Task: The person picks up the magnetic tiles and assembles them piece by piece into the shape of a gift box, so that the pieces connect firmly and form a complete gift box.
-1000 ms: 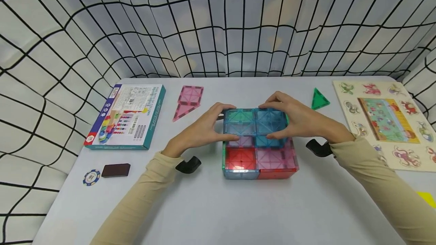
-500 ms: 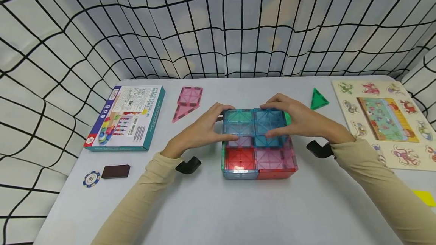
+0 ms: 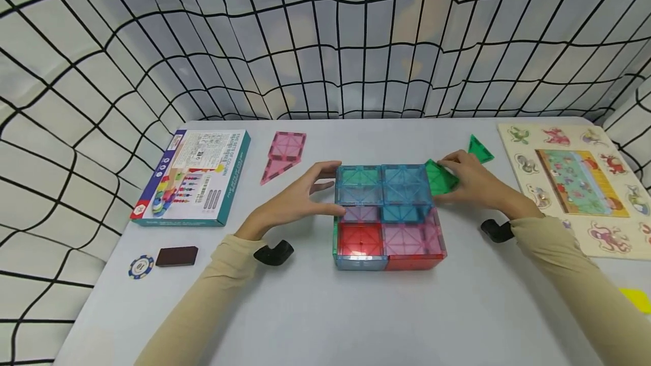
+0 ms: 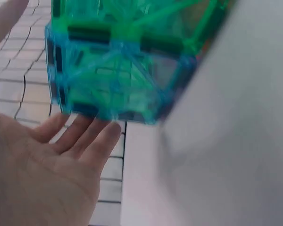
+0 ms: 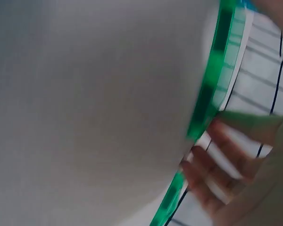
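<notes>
In the head view a structure of see-through magnetic tiles [image 3: 358, 240] stands mid-table, blue and green on the raised back part, red and pink on the low front. My left hand [image 3: 300, 199] spans its left side, thumb near the step and fingers at the back corner. In the left wrist view those fingers [image 4: 96, 143] lie fairly straight, tips right at a blue tile's edge [image 4: 125, 115]. My right hand [image 3: 475, 182] pinches a green magnetic tile [image 3: 440, 177] beside the structure's back right corner. In the right wrist view its thumb meets the green tile's end [image 5: 208, 94].
A green triangle tile [image 3: 480, 149] lies just behind my right hand. Pink tiles [image 3: 285, 148] and a boxed toy [image 3: 195, 174] are at left, with a poker chip [image 3: 140, 267] and a dark block [image 3: 176, 256] nearer. A wooden picture board [image 3: 559, 230] lies right. Black netting surrounds the table.
My right hand has left the structure's raised part and moved right, now pinching the green tile. My left hand has shifted slightly left, its thumb overlapping the structure less.
</notes>
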Demonstrator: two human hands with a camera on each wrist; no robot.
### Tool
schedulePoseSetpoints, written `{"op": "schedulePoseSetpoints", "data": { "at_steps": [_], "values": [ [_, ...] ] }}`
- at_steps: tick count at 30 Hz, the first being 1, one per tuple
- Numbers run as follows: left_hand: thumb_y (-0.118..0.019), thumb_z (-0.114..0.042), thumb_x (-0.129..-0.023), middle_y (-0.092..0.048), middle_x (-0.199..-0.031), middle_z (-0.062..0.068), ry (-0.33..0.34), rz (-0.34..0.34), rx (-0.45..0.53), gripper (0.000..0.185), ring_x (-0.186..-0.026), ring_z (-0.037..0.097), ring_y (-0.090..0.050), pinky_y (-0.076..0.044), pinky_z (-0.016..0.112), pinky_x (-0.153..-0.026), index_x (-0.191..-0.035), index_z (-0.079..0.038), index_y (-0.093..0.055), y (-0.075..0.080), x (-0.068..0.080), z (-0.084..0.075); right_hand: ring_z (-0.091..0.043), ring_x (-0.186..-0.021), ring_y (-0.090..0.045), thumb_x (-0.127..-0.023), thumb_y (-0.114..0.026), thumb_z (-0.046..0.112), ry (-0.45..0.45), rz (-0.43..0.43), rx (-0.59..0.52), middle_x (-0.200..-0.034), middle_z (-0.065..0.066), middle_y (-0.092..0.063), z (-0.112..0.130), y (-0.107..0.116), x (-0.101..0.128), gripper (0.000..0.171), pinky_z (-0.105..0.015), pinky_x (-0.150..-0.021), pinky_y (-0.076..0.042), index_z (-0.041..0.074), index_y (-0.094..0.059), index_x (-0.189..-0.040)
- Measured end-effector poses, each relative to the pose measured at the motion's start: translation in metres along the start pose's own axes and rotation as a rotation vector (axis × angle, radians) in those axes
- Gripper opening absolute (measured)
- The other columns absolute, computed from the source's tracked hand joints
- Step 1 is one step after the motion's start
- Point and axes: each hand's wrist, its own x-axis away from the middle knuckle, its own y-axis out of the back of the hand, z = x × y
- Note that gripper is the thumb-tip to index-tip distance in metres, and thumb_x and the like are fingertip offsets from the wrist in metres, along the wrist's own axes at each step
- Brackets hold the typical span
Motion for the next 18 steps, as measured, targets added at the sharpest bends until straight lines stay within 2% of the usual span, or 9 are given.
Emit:
{"op": "schedulePoseSetpoints", "data": {
  "at_steps": [3,7,11,16,18],
  "values": [
    [-0.088,-0.043,-0.084,-0.029,-0.167,0.007,-0.019,0.039,0.057,0.105,-0.155,0.033,-0.03,-0.032,0.054,-0.123,-0.164,-0.013,-0.026,0.003,0.002,0.006,-0.049,-0.121,-0.04,-0.081,-0.09,0.026,-0.038,-0.026,0.005,-0.133,-0.034,-0.045,0.004,-0.004,0.002,0.086,-0.062,-0.1,-0.043,-0.021,-0.049,-0.142],
    [-0.09,-0.032,-0.084,-0.029,-0.168,0.004,-0.01,0.068,0.102,0.103,-0.155,0.03,-0.031,-0.032,0.051,-0.124,-0.164,-0.016,-0.026,0.001,0.004,0.013,-0.043,-0.111,-0.044,-0.082,-0.089,0.026,-0.095,-0.054,-0.021,-0.125,-0.034,-0.05,0.01,-0.005,0.003,0.082,-0.053,-0.088,-0.046,-0.021,-0.052,-0.138],
    [-0.09,-0.025,-0.084,-0.032,-0.166,0.004,0.005,0.076,0.129,0.102,-0.153,0.029,-0.034,-0.033,0.049,-0.123,-0.163,-0.016,-0.027,-0.001,0.004,0.017,-0.044,-0.11,-0.052,-0.081,-0.09,0.028,-0.145,-0.085,-0.053,-0.125,-0.038,-0.056,0.011,0.001,0.009,0.081,-0.05,-0.084,-0.049,-0.022,-0.055,-0.134],
    [-0.09,-0.022,-0.084,-0.033,-0.165,0.006,0.012,0.082,0.158,0.102,-0.152,0.029,-0.034,-0.034,0.046,-0.123,-0.163,-0.015,-0.027,0.0,0.003,0.018,-0.05,-0.109,-0.054,-0.082,-0.088,0.024,-0.162,-0.262,-0.076,-0.124,-0.038,-0.051,0.02,0.019,0.025,0.078,-0.054,-0.083,-0.049,-0.019,-0.055,-0.137],
    [-0.09,-0.023,-0.084,-0.033,-0.165,0.007,0.007,0.089,0.161,0.102,-0.153,0.029,-0.034,-0.034,0.046,-0.123,-0.163,-0.014,-0.026,0.001,0.002,0.019,-0.048,-0.106,-0.053,-0.08,-0.09,0.02,-0.114,-0.348,-0.07,-0.122,-0.033,-0.049,0.03,0.029,0.032,0.076,-0.051,-0.081,-0.047,-0.015,-0.056,-0.139]
  ]
}}
